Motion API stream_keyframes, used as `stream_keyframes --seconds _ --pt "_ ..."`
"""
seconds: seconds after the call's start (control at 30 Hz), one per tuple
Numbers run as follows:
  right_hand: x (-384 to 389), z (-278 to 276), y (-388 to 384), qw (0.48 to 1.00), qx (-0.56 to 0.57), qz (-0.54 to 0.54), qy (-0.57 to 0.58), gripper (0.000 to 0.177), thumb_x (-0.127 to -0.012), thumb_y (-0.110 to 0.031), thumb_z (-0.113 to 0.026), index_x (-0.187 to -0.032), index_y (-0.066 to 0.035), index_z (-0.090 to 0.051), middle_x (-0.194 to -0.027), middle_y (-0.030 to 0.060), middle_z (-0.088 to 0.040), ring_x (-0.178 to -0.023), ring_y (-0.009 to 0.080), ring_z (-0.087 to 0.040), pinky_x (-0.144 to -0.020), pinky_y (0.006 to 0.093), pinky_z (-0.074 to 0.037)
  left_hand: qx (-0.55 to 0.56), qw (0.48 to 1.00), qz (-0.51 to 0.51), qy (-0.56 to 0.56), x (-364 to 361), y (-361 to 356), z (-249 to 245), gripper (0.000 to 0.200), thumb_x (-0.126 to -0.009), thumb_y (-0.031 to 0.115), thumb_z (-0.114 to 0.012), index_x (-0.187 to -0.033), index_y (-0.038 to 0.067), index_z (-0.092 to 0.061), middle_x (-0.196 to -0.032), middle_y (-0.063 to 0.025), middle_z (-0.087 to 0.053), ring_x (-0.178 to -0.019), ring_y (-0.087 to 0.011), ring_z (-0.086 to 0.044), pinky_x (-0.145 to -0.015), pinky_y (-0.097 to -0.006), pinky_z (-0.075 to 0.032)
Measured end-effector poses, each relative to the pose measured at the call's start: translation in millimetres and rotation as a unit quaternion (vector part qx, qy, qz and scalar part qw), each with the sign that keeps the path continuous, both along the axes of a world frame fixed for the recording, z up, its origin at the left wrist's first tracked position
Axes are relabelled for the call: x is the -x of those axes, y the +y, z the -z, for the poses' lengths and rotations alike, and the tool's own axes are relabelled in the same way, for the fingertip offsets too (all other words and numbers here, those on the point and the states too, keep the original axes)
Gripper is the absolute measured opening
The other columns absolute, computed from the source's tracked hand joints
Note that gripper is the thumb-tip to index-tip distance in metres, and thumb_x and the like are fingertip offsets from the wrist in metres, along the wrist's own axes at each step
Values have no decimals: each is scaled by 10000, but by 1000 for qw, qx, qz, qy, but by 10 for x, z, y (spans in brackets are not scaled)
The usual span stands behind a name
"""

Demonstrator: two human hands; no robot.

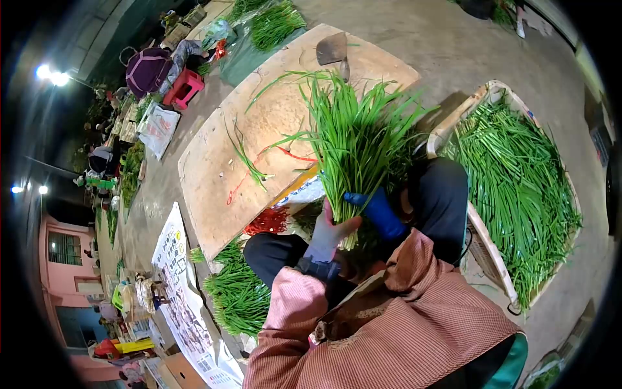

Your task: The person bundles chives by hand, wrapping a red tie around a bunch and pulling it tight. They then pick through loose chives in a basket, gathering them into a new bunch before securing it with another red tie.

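Note:
A large bunch of garlic chives [353,136] stands upright in front of my knees, leaves fanned out at the top and pale stem ends low down. My left hand [329,232], in a grey glove, is closed around the lower stems from the left. From the right, my right hand [383,214], in a blue glove, grips the same bunch, one finger lying across the stems. Loose chives [245,159] and a red tie [295,155] lie nearby on the wooden board [214,155]. A broad-bladed cleaver [332,48] rests at the board's far edge.
To my right stands a basket [486,243] heaped with chives [518,188]. More chives [240,295] lie by my left knee, close to a pile of red ties [267,222]. Further left are a printed sheet [184,311], a red stool [184,88] and a white sack [159,126].

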State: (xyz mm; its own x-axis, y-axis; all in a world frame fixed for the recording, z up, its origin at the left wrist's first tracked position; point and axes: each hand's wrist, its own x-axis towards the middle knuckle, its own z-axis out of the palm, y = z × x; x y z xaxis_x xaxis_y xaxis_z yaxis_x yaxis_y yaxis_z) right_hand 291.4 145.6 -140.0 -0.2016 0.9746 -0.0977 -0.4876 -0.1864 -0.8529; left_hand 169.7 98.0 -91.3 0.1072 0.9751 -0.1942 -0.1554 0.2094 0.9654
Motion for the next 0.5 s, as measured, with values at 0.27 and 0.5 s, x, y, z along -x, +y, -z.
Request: stream_keyframes --seconds 0.27,0.5 --pt "-7 -69 23 997 -11 14 -75 275 -752 -73 -655 -1006 16 -600 -905 72 -648 -790 157 -609 -699 302 -484 24 999 -22 -1 -84 -54 50 699 -700 -22 -671 -1289 28 -298 -1089 -64 -528 -933 -127 -533 -815 -260 -441" --pt "198 -158 65 991 -115 -6 -73 419 -762 -150 -696 -1110 16 -531 -1015 86 -608 -871 145 -574 -747 305 -488 -78 888 38 452 380 106 -322 911 -654 111 -679 -1377 41 -130 -978 -180 -591 -856 -307 -600 -734 -334 -479"
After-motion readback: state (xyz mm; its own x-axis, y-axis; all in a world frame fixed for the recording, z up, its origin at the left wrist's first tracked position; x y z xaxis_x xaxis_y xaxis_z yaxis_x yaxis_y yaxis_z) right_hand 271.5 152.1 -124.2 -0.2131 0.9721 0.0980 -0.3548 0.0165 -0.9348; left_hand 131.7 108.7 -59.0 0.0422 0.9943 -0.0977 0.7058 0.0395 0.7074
